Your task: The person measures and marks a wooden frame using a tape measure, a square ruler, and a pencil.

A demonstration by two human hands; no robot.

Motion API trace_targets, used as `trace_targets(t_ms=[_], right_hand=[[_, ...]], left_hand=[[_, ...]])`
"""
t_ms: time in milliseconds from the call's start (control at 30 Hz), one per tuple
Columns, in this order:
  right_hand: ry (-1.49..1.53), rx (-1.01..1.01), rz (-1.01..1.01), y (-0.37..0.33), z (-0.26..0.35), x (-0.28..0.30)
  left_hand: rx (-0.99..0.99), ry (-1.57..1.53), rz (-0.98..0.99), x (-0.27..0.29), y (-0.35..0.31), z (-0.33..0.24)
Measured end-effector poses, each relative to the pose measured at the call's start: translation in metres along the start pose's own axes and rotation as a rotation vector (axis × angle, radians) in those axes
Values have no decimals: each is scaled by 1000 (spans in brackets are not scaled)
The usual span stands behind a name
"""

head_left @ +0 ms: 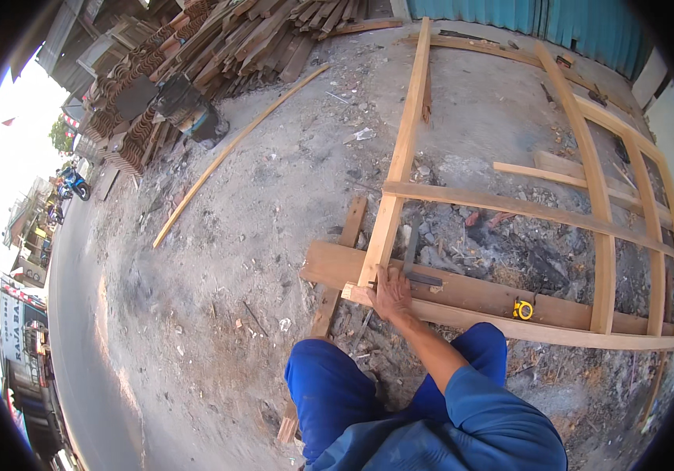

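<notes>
My right hand [391,295] reaches forward to the near left corner of a large wooden frame [409,141] on the ground. Its fingers are bent over the joint where the long upright beam meets the near rail [510,330]. Right beside the fingers lies a tool with a grey blade and dark handle [425,279], which looks like a try square. A wide brown plank [462,290] runs under the corner, along the near rail. A yellow tape measure [523,310] rests on that plank, to the right of the hand. My left hand is out of view.
A narrow board [327,310] passes under the wide plank by my left knee. A long thin wooden strip [235,153] lies on the dirt at left. Stacked timber [266,39] and roof tiles [121,149] stand far left, beside a road [74,314]. Blue metal sheeting [588,31] closes the back.
</notes>
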State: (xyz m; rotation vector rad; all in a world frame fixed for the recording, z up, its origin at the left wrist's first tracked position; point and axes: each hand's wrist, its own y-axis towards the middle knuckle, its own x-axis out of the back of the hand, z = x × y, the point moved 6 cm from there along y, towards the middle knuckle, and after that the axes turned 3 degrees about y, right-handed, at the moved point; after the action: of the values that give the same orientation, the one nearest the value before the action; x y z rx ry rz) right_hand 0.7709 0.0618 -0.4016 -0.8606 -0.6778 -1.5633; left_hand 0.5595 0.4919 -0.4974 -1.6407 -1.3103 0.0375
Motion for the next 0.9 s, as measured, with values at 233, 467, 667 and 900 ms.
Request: trace_targets(t_ms=[233,467,667,900], right_hand=[[5,-65,145,0,-24,-8],[106,22,176,-11,-25,-5],[162,9,162,-11,-31,2],[103,-10,164,-9,-34,-9]], left_hand=[[-307,-626,300,42,-68,-169],[-579,-1073,668,61,-136,-233],[-500,-550,383,132,-109,-210],[-436,-151,121,152,-90,-208]])
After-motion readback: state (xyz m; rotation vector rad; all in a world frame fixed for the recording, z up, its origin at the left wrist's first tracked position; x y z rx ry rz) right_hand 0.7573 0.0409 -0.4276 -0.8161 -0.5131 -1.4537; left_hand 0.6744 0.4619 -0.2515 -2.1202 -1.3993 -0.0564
